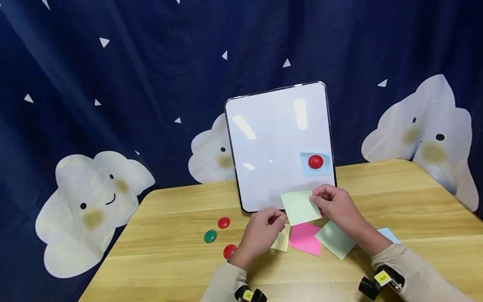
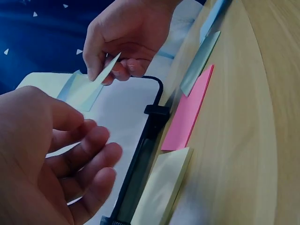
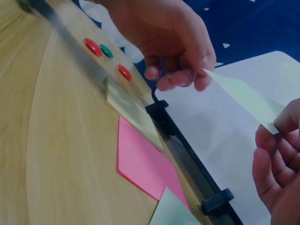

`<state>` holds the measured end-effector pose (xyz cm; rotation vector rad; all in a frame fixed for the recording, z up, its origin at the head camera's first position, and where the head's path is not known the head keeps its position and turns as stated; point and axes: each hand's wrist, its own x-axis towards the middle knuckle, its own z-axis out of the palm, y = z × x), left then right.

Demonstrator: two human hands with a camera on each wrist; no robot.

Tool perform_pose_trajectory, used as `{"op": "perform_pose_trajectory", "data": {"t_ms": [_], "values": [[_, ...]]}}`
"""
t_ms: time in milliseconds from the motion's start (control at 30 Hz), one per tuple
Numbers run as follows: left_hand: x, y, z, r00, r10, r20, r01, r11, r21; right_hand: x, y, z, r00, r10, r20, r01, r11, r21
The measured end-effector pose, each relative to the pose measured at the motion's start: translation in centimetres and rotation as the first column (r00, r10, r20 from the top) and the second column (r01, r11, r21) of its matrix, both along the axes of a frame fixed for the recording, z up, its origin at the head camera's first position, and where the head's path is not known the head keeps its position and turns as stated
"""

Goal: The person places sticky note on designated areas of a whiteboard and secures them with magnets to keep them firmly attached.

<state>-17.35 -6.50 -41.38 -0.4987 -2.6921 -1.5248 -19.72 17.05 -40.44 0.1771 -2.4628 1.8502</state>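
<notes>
My right hand [image 1: 338,208] pinches a pale green sticky note [image 1: 299,208] by its right edge, before the lower part of a whiteboard [image 1: 271,142]. Close to the note's left edge is my left hand [image 1: 261,231], its fingers loosely curled; in the left wrist view no paper shows between its thumb and fingers [image 2: 101,159]. On the board's right side, a red round magnet [image 1: 315,162] lies over a light blue note [image 1: 307,171]. Below the hands are a yellow pad [image 1: 281,242], a pink pad [image 1: 305,240] and a green pad [image 1: 336,241].
Left of my left hand lie a green magnet [image 1: 210,236] and two red magnets, one farther back [image 1: 224,222] and one partly behind the wrist [image 1: 229,251]. A blue pad [image 1: 388,235] is partly hidden by the right forearm. The wooden table [image 1: 151,251] meets a dark blue curtain [image 1: 158,75].
</notes>
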Motion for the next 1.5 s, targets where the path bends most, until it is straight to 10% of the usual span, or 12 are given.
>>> {"op": "perform_pose_trajectory", "data": {"t_ms": [267, 600, 1033, 1500], "values": [[0.4, -1.6, 0.1, 0.993, -0.011, -0.114, -0.028, 0.942, -0.333, -0.3, -0.1, -0.5, 1.0, 0.001, -0.004, -0.001, 1.0, 0.009], [0.5, -4.7, 0.1, 0.985, -0.051, -0.163, -0.028, 0.895, -0.446, -0.3, 0.0, -0.7, 1.0, 0.009, -0.002, -0.009, 0.999, 0.036], [0.4, -9.9, 2.1, 0.996, -0.055, -0.065, 0.009, 0.824, -0.567, -0.1, -0.2, -0.6, 1.0, 0.01, -0.006, -0.01, 0.998, 0.068], [0.4, -11.3, 2.3, 0.993, -0.044, 0.108, 0.101, 0.781, -0.617, -0.1, -0.2, -0.5, 1.0, 0.027, -0.002, -0.027, 0.999, 0.041]]}}
